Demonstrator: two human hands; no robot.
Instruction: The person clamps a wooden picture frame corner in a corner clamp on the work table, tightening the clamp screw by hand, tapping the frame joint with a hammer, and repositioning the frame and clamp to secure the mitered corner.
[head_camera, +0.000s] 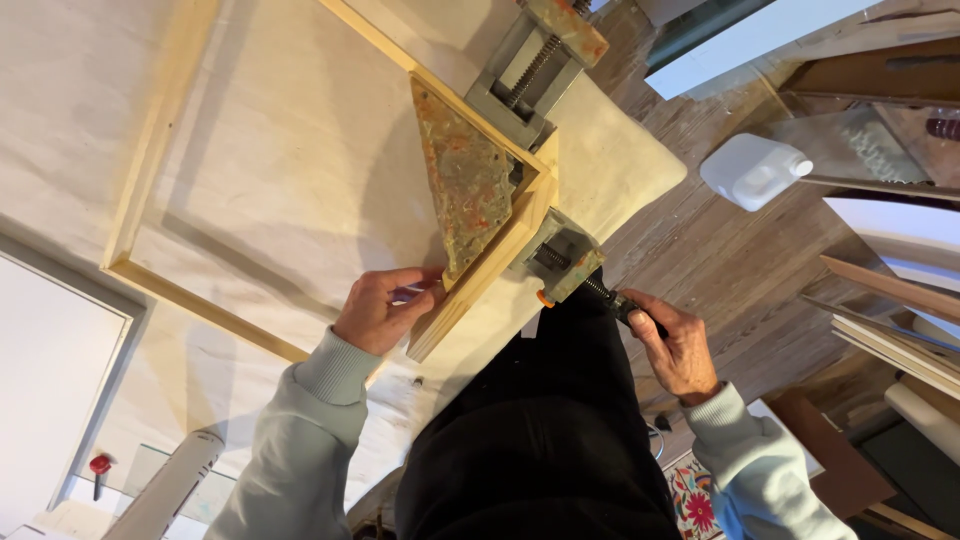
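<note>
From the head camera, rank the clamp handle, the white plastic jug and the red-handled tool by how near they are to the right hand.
1. Clamp handle: gripped by the right hand.
2. White plastic jug: on the floor, up and right.
3. Red-handled tool: far lower left corner.

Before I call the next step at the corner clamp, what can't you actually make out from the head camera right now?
- Head view: the black clamp handle is mostly covered by the right hand.
- What the left hand pinches against the pale wooden frame strip is hidden by its fingers.
- The mitre joint under the rusty triangular corner clamp is covered.
- The second clamp screw is cut off by the top edge.
</note>
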